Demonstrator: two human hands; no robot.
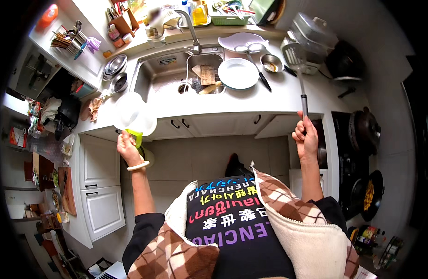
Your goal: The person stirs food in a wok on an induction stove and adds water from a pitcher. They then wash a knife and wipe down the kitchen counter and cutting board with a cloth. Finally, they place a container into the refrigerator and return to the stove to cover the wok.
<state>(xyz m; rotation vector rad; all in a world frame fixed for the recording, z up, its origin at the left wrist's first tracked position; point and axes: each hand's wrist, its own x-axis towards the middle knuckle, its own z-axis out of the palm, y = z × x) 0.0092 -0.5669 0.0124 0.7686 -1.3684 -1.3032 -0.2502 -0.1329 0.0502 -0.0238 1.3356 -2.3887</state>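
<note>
My left hand (pixel 129 149) grips the lime-green handle of a white translucent plastic jug (pixel 130 112), held at the front counter edge left of the sink. A pale bangle is on that wrist. In my right hand (pixel 306 137) is the dark grip of a slotted metal turner (pixel 300 75). Its blade points away from me, in front of clear plastic containers (pixel 313 33). Between my hands, beyond the counter edge, lie a white plate (pixel 238 73) and the steel sink (pixel 154 78). A worn flat board or block (pixel 207 75) rests in the sink; its exact kind is unclear.
Beside the plate are a small metal bowl (pixel 271 63) and black-handled utensils. A faucet (pixel 192 31) arches over the sink. On the right-hand stove stand a lidded pot (pixel 365 130) and a wok (pixel 377 185) of yellow food. A cutting board (pixel 68 200) is at left.
</note>
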